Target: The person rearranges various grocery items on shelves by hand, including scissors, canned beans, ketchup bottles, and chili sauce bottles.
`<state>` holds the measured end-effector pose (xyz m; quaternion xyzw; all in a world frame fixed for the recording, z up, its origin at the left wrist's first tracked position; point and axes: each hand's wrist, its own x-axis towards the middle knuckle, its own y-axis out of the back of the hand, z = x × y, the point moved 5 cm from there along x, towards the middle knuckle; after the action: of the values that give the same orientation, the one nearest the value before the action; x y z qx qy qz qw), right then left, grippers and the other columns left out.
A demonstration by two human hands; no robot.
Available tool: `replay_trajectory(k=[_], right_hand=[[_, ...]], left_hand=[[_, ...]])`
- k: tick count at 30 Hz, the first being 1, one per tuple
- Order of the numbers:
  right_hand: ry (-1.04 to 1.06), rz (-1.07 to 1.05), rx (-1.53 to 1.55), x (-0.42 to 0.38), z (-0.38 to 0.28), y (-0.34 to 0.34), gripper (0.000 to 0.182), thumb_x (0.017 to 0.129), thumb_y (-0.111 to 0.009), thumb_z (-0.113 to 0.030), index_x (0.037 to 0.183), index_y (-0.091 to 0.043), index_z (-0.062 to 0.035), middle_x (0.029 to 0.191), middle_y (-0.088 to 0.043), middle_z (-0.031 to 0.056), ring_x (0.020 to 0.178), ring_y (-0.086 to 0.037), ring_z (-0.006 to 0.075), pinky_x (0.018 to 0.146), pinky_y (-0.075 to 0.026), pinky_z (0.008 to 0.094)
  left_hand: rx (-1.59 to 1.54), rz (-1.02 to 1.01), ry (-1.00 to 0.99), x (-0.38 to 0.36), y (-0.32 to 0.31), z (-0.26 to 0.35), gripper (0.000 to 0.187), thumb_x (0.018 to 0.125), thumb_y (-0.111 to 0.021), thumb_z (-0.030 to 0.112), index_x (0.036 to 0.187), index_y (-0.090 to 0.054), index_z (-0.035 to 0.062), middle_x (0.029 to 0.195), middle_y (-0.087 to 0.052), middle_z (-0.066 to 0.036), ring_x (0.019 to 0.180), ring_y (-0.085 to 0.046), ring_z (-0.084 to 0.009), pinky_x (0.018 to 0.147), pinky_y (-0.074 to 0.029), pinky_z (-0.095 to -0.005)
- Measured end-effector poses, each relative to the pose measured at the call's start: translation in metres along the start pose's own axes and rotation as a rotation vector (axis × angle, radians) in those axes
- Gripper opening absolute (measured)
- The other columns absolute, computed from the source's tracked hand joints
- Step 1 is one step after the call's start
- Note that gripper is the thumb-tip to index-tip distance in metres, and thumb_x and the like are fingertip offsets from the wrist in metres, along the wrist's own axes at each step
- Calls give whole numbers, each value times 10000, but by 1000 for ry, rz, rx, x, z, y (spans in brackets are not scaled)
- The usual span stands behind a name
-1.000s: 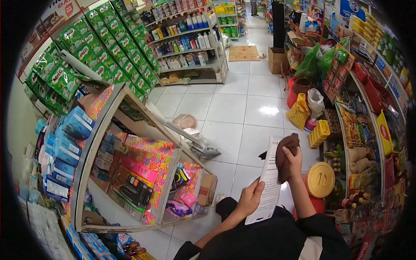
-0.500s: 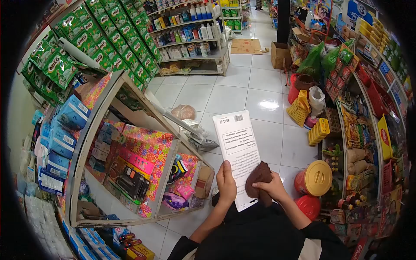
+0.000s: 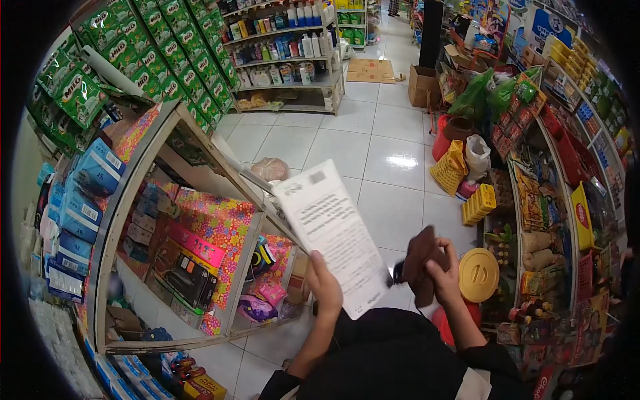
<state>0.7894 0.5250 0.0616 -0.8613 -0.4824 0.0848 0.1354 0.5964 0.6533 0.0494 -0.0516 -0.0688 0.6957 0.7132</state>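
Note:
My left hand [image 3: 325, 285] grips a flat white package [image 3: 337, 233] by its left edge near the lower end. Printed text covers the face turned to me, with a dark barcode-like patch at the top; it tilts to the left and is slightly blurred. In my right hand [image 3: 447, 275] is a brown cloth [image 3: 420, 257], pinched between thumb and fingers. The cloth hangs just right of the package's lower corner, apart from most of its face.
A glass display case [image 3: 175, 223] with boxed goods stands at my left, under blue packs [image 3: 87, 213]. On the right are a yellow-lidded tub [image 3: 479, 275], a yellow basket [image 3: 450, 168] and stocked shelves [image 3: 540, 200]. White floor tiles [image 3: 333, 143] stretch ahead.
The brown cloth has moved off the package to the right with my right hand. My left hand has shifted left, tilting the package further left. The view has turned slightly.

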Motion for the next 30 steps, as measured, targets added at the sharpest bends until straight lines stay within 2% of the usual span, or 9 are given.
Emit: replay_trajectory(k=[1, 4, 9, 15, 17, 21, 24, 28, 30], right_hand=[[126, -13, -116, 2, -3, 2, 404, 818, -532, -117, 1157, -330, -34, 1051, -464, 90, 1011, -437, 167, 878, -352, 301], [280, -42, -310, 5, -12, -9, 458, 835, -497, -137, 1228, -285, -32, 1125, -420, 113, 1068, -418, 182, 908, -334, 308], [347, -63, -520, 4, 11, -8, 743, 763, -567, -106, 1344, -114, -12, 1373, -192, 170, 1275, -189, 257, 1035, -138, 339], [431, 178, -558, 29, 8, 9, 755, 758, -564, -99, 1348, -100, -21, 1376, -175, 164, 1276, -175, 251, 1039, -137, 339], [438, 321, -406, 44, -11, 9, 674, 812, -518, -121, 1347, -119, -31, 1337, -259, 172, 1254, -227, 259, 1032, -162, 340], [332, 398, -313, 65, -7, 24, 569, 869, -449, -182, 1348, -172, -50, 1273, -365, 162, 1196, -329, 237, 1007, -222, 314], [287, 215, -534, 44, 1, 1, 633, 841, -504, -241, 1352, -181, -56, 1257, -383, 180, 1155, -388, 231, 964, -289, 314], [331, 14, -975, 16, 19, -19, 657, 771, -580, -201, 1334, -261, -85, 1336, -243, 248, 1214, -269, 415, 992, -236, 424], [451, 76, -1266, 18, 2, -26, 585, 758, -584, -182, 1297, -361, -140, 1376, -138, 252, 1256, -173, 427, 1003, -201, 453]], left_hand=[[101, -10, 3, -10, -6, -1, 451, 939, -285, 319, 998, -502, -73, 956, -562, -150, 856, -540, -185, 762, -418, -287], [101, -196, -48, -33, -27, -8, 378, 932, -340, 266, 931, -528, -62, 832, -589, -137, 761, -550, -176, 708, -425, -287], [158, -439, -35, -56, -43, -11, 354, 923, -367, 257, 1048, -514, -40, 792, -608, -162, 719, -593, -189, 647, -447, -296], [299, -691, -72, -57, -56, -18, 364, 909, -403, 255, 1174, -464, 13, 778, -603, -210, 745, -630, -264, 622, -460, -319], [277, -730, -91, -59, -64, -19, 372, 909, -404, 260, 1185, -455, 15, 783, -605, -210, 756, -630, -262, 631, -461, -317], [230, -749, -107, -60, -75, -19, 365, 913, -396, 266, 1172, -468, 19, 781, -610, -199, 758, -630, -237, 629, -460, -314], [240, -654, -97, -46, -73, -17, 353, 915, -394, 264, 1136, -490, 6, 719, -602, -178, 676, -615, -199, 597, -456, -310], [125, -424, 23, -38, -72, -32, 356, 925, -367, 272, 1063, -517, -19, 806, -600, -126, 735, -547, -161, 682, -430, -290], [125, -519, 90, -51, -75, -43, 356, 929, -356, 279, 1040, -510, -22, 844, -592, -129, 773, -532, -165, 718, -418, -293]])
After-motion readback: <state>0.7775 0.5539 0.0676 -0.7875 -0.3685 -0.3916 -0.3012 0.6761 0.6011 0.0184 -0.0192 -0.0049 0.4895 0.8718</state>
